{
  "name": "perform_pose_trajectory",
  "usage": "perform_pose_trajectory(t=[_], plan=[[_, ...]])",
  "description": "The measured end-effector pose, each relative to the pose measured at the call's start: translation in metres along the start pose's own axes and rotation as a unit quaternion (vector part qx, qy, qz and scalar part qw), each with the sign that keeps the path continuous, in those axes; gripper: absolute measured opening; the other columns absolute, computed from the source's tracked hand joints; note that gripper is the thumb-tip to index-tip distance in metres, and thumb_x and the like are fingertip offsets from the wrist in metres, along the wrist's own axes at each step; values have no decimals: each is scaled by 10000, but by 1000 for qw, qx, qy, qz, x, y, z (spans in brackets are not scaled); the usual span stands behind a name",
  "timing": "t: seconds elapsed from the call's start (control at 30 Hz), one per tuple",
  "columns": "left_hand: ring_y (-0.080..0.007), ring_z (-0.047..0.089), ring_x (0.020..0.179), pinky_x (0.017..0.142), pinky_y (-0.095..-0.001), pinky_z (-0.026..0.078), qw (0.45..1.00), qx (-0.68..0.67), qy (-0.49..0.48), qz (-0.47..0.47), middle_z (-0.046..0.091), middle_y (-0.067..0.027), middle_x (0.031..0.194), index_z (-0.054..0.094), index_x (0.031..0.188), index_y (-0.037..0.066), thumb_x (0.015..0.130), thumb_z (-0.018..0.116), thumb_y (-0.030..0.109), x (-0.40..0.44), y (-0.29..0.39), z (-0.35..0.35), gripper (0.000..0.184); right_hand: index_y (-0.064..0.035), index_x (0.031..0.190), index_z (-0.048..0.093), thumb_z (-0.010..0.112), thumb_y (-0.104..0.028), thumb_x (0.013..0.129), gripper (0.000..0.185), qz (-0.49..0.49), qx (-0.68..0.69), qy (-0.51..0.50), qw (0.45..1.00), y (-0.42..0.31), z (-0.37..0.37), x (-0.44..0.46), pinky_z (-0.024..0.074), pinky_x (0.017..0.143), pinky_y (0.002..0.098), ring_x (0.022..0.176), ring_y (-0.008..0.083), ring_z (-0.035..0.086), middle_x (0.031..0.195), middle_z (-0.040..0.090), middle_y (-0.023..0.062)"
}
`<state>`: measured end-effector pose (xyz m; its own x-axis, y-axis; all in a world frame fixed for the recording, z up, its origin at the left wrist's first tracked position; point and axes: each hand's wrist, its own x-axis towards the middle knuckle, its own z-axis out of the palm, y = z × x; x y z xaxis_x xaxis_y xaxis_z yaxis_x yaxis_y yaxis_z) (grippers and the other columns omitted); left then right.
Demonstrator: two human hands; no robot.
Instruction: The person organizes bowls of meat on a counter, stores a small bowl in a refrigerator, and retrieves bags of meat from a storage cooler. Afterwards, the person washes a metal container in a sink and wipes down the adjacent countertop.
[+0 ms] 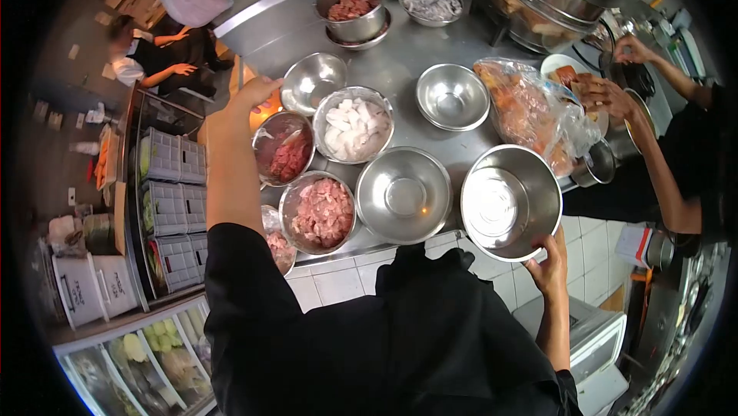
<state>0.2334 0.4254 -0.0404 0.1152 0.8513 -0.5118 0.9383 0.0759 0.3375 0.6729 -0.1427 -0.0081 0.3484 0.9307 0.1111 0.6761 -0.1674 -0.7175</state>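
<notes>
My right hand (pixel 549 264) grips the near rim of a deep steel pot (pixel 503 212), tilted at the counter's front edge with nothing inside. My left hand (pixel 257 94) reaches far left, fingers curled beside an empty steel bowl (pixel 314 81); what they hold is hidden. Something bright orange (pixel 267 111) shows just under them. Close by stand a bowl of dark red minced meat (pixel 288 156), a bowl of white pieces (pixel 356 125) and a bowl of pink meat (pixel 323 214). A wide empty steel bowl (pixel 403 194) sits left of the pot.
Another steel bowl (pixel 453 98) stands mid-counter beside a plastic bag of orange-brown food (pixel 523 104). At the back are a pot of meat (pixel 354 8) and a bowl of grey strips (pixel 430 4). A co-worker's hands (pixel 603 97) work at right; a person (pixel 157 58) sits at left.
</notes>
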Motion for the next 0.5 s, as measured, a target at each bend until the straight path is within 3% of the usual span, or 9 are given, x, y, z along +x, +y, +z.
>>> perform_pose_trajectory(t=[0.07, 0.13, 0.2, 0.27, 0.33, 0.4, 0.47, 0.5], plan=[[-188, 638, 806, 620, -366, 503, 1000, -13, 9, 3, 610, -79, 1018, 549, 1128, 143, 836, 507, 661, -8, -7, 1, 596, -21, 834, 543, 831, -175, 611, 396, -16, -9, 6, 1000, 0, 0, 2, 485, 797, 369, 1006, 342, 555, 1154, 533, 203], [-170, 636, 709, 530, -339, 483, 998, -29, 42, 33, 605, -52, 922, 554, 1078, 110, 848, 516, 626, -17, -8, 3, 567, -24, 833, 537, 834, -171, 608, 401, 43, -11, -19, 999, 2, -2, 3, 478, 806, 366, 1006, 337, 556, 1135, 542, 190], [-153, 617, 660, 495, -318, 470, 996, -29, 74, 39, 616, -57, 837, 586, 1016, 111, 868, 524, 581, -19, -8, 2, 496, -25, 852, 541, 834, -155, 604, 406, 40, -10, -15, 999, -4, -3, 5, 474, 805, 367, 1001, 338, 555, 1120, 549, 174], [-156, 617, 691, 503, -299, 470, 996, -16, 74, 53, 599, -52, 924, 582, 1145, 115, 863, 509, 609, -7, -18, -2, 573, -38, 970, 577, 824, -115, 609, 445, 33, -20, -17, 999, -7, -5, 6, 474, 841, 375, 1046, 341, 556, 1146, 551, 166], [-143, 571, 582, 438, -282, 427, 991, -24, 80, 104, 578, -45, 788, 603, 1131, 98, 873, 522, 579, 10, -31, -3, 551, -64, 1138, 577, 804, -69, 630, 556, 45, -9, -14, 999, -9, -5, 3, 471, 890, 390, 1102, 340, 549, 1178, 552, 158], [-129, 477, 435, 353, -291, 352, 994, -17, 65, 81, 512, -31, 610, 619, 1045, 77, 885, 561, 509, 14, -17, -5, 464, -118, 1317, 495, 760, 3, 660, 719, 49, 10, -16, 999, -10, -4, 3, 447, 957, 389, 1148, 339, 536, 1232, 540, 167], [-144, 506, 449, 342, -301, 358, 989, -49, 75, 118, 523, -41, 625, 618, 998, 71, 874, 567, 527, 38, -26, -2, 475, -142, 1392, 414, 707, 45, 696, 778, 14, -14, 3, 1000, -5, -1, 4, 463, 939, 384, 1130, 349, 549, 1258, 528, 174], [-163, 533, 466, 355, -304, 398, 994, -4, 76, 73, 537, -47, 646, 614, 997, 66, 862, 574, 545, 16, -4, -6, 500, -143, 1394, 410, 684, 67, 706, 769, 45, 44, 12, 998, 5, 7, 3, 477, 924, 377, 1135, 356, 549, 1311, 500, 186]])
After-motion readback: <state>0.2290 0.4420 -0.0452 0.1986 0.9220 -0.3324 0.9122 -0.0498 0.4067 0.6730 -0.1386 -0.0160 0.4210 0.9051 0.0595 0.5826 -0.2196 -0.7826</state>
